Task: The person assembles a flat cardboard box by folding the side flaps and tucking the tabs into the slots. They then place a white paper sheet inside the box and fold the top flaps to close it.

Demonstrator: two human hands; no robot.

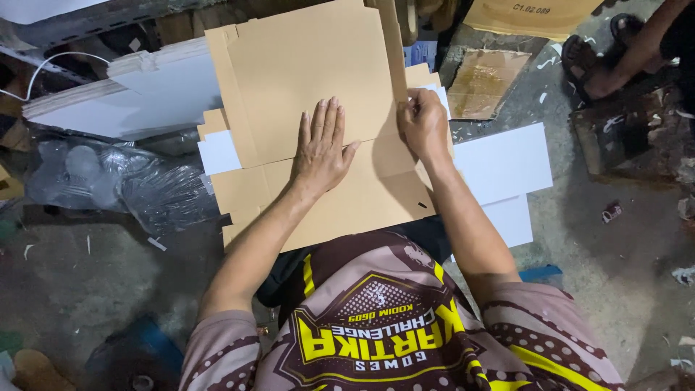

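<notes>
Two hands: both are working on one flat brown cardboard blank (318,108) lying across the person's lap and the floor.
Left hand (321,148): it is lying flat, palm down, fingers (323,119) stretched out and close together, pointing toward 12 o'clock, pressing on the board and gripping nothing.
Right hand (423,123): it is curling at the blank's 3 o'clock edge, fingertips (407,107) pinching the side flap (394,43) where it is standing up.
Cardboard blank: it is reaching from the lap at 6 o'clock up to 12 o'clock; a fold line is running across it just under the left palm.
Edges: the near edge is resting against the black shorts; the 9 o'clock edge is showing notched tabs.
White sheets (507,166): they are lying under the blank, sticking out at 3 o'clock and at 9 o'clock.
Open room: bare concrete floor (608,268) is lying free at 4 o'clock.
Crowded side: a clear plastic bag (116,181) and stacked white boards (145,94) are sitting at 9 to 10 o'clock.
Far corner: another person's sandalled foot (586,61) is resting at 2 o'clock, well apart from the hands.
</notes>
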